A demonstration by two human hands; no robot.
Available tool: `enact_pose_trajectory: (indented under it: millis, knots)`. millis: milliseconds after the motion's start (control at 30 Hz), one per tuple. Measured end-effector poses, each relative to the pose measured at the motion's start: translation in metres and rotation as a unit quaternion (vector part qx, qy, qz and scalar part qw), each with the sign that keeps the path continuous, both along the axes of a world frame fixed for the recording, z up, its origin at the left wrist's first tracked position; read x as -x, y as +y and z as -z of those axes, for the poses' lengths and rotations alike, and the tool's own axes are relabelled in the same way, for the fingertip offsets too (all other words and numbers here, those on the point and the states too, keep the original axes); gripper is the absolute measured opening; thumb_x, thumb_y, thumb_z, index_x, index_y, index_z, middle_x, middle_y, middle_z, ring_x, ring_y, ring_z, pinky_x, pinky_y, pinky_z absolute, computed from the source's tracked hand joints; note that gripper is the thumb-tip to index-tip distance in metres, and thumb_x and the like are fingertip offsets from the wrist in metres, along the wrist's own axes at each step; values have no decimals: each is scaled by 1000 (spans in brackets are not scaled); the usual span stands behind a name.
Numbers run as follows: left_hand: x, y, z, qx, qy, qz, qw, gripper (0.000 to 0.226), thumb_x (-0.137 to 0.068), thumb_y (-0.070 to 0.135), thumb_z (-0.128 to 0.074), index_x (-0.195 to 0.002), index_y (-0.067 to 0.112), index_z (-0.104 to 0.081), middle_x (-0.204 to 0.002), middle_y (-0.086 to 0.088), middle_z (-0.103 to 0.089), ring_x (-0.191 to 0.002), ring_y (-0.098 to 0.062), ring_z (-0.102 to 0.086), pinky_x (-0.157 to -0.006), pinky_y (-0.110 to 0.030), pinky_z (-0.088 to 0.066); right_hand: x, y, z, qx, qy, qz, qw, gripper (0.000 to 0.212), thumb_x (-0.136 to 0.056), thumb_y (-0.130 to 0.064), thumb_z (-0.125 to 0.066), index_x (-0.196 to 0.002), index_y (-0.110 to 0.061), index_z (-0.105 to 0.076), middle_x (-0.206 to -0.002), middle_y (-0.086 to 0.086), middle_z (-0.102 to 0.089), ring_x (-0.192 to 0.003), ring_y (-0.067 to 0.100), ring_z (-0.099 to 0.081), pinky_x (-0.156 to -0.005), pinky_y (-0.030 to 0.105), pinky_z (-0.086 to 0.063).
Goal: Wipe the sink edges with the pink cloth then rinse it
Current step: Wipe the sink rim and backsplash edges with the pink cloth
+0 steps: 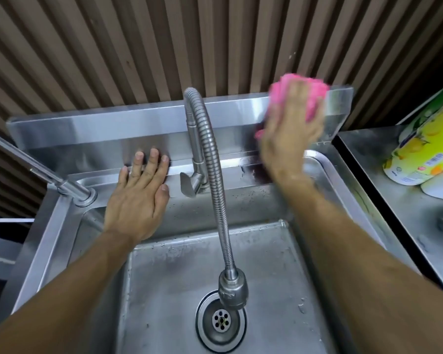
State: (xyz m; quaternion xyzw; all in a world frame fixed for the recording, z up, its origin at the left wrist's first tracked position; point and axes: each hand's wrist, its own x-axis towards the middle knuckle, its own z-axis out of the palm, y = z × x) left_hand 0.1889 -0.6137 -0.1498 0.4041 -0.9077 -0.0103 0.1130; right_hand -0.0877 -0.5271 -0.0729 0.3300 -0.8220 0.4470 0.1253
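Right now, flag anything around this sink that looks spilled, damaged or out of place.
Nothing is plainly damaged or spilled. Water droplets speckle the sink basin, normal for cleaning. A dark smudge shows on the back ledge under the right hand, which presses the pink cloth there. The faucet bends over the drain. The left hand rests flat.

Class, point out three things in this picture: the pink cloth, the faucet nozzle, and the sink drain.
pink cloth (315, 98): head view, on its upper right folds.
faucet nozzle (232, 290): head view, on its bulbous body.
sink drain (221, 321): head view, on the strainer.
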Motion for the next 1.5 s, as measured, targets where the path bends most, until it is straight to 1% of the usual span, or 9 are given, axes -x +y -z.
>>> enact_pose_trajectory:
  millis: [267, 467, 600, 733, 933, 1133, 1267, 1367, 1500]
  knots:
    - [-2, 0, -1, -6, -2, 10, 1000, 59, -106, 45, -7, -163, 30, -3, -170, 9, 11, -156, -13, 20, -129, -47, -1, 28, 14, 11, -94, 198, -67, 973, 54, -105, -38, -42, -156, -22, -40, -162, 1, -40, -146, 38, -31, -113, 48, -26]
    - [-1, 2, 0, 7, 2, -6, 1000, 58, -106, 42, -11, -162, 27, -11, -170, 7, 7, -157, -16, 14, -128, -44, 0, -17, -16, 3, 26, 6, -47, 999, 41, -107, -28, -39, -145, -21, -51, -150, 3, -50, -140, 6, -35, -115, 37, -24]
    - [-4, -3, 1, 5, -1, 9, 1000, 59, -106, 44, -10, -164, 29, -10, -170, 9, 8, -157, -15, 13, -129, -44, -1, -56, -34, 5, -59, 230, -273, 932, 52, -102, -25, -53, -154, -24, -46, -158, -6, -46, -147, 26, -26, -112, 40, -22]
    - [-5, -2, 2, 2, 13, 13, 1000, 59, -107, 45, -10, -163, 29, -13, -170, 10, 7, -157, -14, 13, -129, -44, -2, 7, -16, 2, -94, 371, -253, 889, 50, -101, -26, -53, -150, -23, -50, -154, 1, -50, -140, 31, -35, -110, 42, -36]
    - [0, 0, 2, 13, 16, -1, 1000, 59, -106, 41, -15, -162, 23, -20, -170, 5, 0, -158, -21, 2, -128, -49, -8, 128, 46, 13, -37, 126, 21, 991, 53, -103, -29, -39, -151, -6, -43, -153, 20, -42, -137, 40, -38, -115, 43, -25]
    - [1, 1, 1, 14, -6, -11, 1000, 61, -105, 40, -12, -163, 26, -19, -170, 5, 4, -158, -21, 7, -128, -49, -6, 61, 10, -1, 63, 11, 120, 991, 54, -99, -19, -45, -152, -10, -41, -157, 16, -37, -139, 38, -37, -108, 41, -25]
    - [1, 1, 0, 12, -5, -10, 1000, 60, -105, 39, -14, -163, 26, -19, -170, 6, 4, -158, -21, 6, -128, -48, -6, -2, -6, -2, 42, 126, -104, 986, 46, -91, -5, -53, -137, -15, -57, -143, 7, -52, -134, 32, -43, -108, 36, -30]
    - [0, 1, -1, 17, -2, -6, 1000, 59, -105, 39, -15, -162, 26, -15, -170, 6, 2, -158, -20, 3, -128, -48, -8, -40, -15, 9, -26, 267, -333, 904, 41, -97, -9, -61, -137, -15, -59, -144, 1, -56, -137, 26, -44, -111, 41, -38]
    - [-1, -1, -1, 11, -13, -7, 1000, 58, -107, 41, -14, -163, 31, -3, -170, 7, 6, -158, -20, 8, -129, -47, -6, -29, -14, 28, -86, 364, -361, 854, 49, -104, -26, -60, -151, -20, -50, -158, -3, -46, -145, 24, -37, -115, 39, -35]
